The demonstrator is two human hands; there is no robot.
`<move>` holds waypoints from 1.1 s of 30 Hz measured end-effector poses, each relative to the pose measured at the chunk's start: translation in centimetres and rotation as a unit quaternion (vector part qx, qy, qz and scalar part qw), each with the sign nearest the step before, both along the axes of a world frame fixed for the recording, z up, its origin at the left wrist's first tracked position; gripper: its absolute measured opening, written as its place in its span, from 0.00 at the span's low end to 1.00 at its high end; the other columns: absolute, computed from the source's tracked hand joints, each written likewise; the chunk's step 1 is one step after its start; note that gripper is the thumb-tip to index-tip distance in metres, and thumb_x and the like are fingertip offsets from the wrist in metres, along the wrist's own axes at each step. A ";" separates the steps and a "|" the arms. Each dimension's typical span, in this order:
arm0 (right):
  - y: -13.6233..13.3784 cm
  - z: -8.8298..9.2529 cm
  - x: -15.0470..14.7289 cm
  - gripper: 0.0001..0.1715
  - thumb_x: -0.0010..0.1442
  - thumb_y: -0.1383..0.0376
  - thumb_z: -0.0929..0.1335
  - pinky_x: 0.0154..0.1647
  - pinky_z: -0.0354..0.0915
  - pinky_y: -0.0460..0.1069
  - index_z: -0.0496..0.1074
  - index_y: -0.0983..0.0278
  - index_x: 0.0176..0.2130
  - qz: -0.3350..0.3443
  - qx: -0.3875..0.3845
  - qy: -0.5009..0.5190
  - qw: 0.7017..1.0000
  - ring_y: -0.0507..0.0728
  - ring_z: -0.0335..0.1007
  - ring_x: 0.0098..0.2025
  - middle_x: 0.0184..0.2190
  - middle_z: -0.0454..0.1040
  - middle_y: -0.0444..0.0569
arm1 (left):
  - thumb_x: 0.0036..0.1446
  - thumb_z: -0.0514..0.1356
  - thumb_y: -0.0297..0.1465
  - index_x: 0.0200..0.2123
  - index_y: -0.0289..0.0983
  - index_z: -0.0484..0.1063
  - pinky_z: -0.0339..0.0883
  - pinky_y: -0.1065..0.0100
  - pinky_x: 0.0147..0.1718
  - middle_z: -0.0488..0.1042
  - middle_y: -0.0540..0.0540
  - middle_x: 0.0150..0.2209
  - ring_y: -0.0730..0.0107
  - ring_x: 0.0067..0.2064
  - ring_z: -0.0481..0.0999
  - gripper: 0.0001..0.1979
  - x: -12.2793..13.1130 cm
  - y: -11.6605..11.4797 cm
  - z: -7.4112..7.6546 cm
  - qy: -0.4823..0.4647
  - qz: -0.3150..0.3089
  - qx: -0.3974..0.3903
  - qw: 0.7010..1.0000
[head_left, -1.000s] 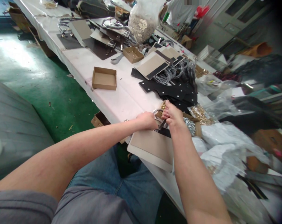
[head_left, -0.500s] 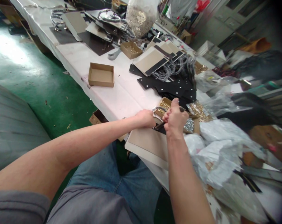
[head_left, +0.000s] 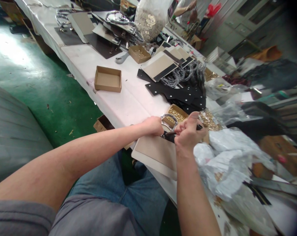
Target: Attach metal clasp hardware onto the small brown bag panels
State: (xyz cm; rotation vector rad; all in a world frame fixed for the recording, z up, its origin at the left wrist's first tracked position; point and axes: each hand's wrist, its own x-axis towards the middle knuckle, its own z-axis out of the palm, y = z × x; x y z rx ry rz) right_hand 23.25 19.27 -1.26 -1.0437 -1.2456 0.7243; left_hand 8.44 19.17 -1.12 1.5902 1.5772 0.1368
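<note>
Beige panel (head_left: pixel 152 152) lies at the near edge of the white-covered tabletop (head_left: pixel 128 106); clock bearings taken from it, 12 toward the top of view. Left hand (head_left: pixel 154 125) at 12, bunched over the panel's upper edge; fingers hidden, cannot tell what it pinches. Right hand (head_left: pixel 189 132) at 2, closed round a dark tool (head_left: pixel 170 133), thumb extended, narrow shaft toward the left hand. Clear-wrapped loop handle (head_left: pixel 173 116) at 1, between the hands. Just beyond, carton of gold-coloured pieces (head_left: pixel 176 114); farther, same bearing, black strips (head_left: pixel 173 95) with pale dots. Open cardboard box (head_left: pixel 107 88) at 11, well apart. White plastic bag (head_left: pixel 224 144) at 3.
</note>
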 end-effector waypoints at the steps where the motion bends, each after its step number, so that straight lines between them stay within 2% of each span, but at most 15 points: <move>1: -0.2 -0.2 -0.1 0.41 0.73 0.38 0.73 0.14 0.54 0.48 0.58 0.57 0.22 0.001 -0.003 -0.007 1.000 0.49 0.53 0.16 0.17 0.54 0.38 | 0.49 0.75 0.37 0.61 0.38 0.81 0.80 0.65 0.55 0.86 0.36 0.56 0.44 0.59 0.86 0.34 0.0 0.0 -0.1 0.005 -0.003 0.009 1.000; 6: -0.9 -1.1 -0.6 0.42 0.74 0.37 0.72 0.14 0.53 0.47 0.57 0.57 0.22 -0.008 -0.003 0.000 1.000 0.48 0.52 0.15 0.16 0.54 0.36 | 0.50 0.76 0.38 0.61 0.38 0.81 0.80 0.65 0.55 0.86 0.35 0.56 0.44 0.59 0.86 0.34 0.1 0.4 -1.2 0.012 -0.006 0.023 1.000; 12: -0.8 -1.0 -1.2 0.41 0.73 0.39 0.73 0.14 0.54 0.47 0.59 0.58 0.22 -0.028 -0.006 -0.023 0.999 0.49 0.54 0.15 0.16 0.56 0.37 | 0.53 0.74 0.38 0.58 0.37 0.83 0.82 0.61 0.52 0.86 0.33 0.55 0.43 0.56 0.87 0.29 0.2 0.6 -2.3 -0.007 -0.003 0.047 0.999; 18: -1.8 -1.0 -1.9 0.40 0.74 0.41 0.73 0.15 0.54 0.48 0.61 0.58 0.21 -0.040 -0.004 -0.050 0.998 0.49 0.55 0.16 0.16 0.57 0.38 | 0.54 0.74 0.40 0.57 0.37 0.83 0.81 0.62 0.53 0.86 0.33 0.55 0.43 0.56 0.86 0.28 -0.1 0.3 -2.1 -0.003 -0.015 0.054 0.998; 23: -2.7 -1.4 -2.5 0.37 0.74 0.43 0.74 0.16 0.57 0.48 0.64 0.59 0.23 -0.060 0.003 -0.047 0.997 0.50 0.56 0.17 0.18 0.59 0.39 | 0.52 0.76 0.43 0.57 0.39 0.83 0.80 0.61 0.56 0.86 0.35 0.54 0.42 0.58 0.85 0.30 0.0 0.8 -2.7 0.003 -0.019 0.051 0.999; 28: -3.0 -1.5 -2.3 0.37 0.75 0.43 0.73 0.17 0.57 0.49 0.63 0.58 0.23 -0.078 0.013 -0.031 0.996 0.50 0.56 0.17 0.18 0.59 0.39 | 0.53 0.75 0.42 0.55 0.37 0.83 0.81 0.59 0.52 0.86 0.34 0.54 0.43 0.54 0.86 0.28 0.2 1.3 -2.4 0.022 -0.051 0.058 0.997; 33: -1.9 -0.7 -1.4 0.39 0.74 0.40 0.73 0.16 0.54 0.49 0.61 0.58 0.22 -0.069 -0.022 -0.041 0.997 0.50 0.57 0.16 0.17 0.59 0.39 | 0.49 0.75 0.54 0.56 0.40 0.83 0.80 0.53 0.51 0.83 0.33 0.58 0.39 0.56 0.83 0.35 -0.6 0.3 -1.5 0.069 -0.005 0.071 0.995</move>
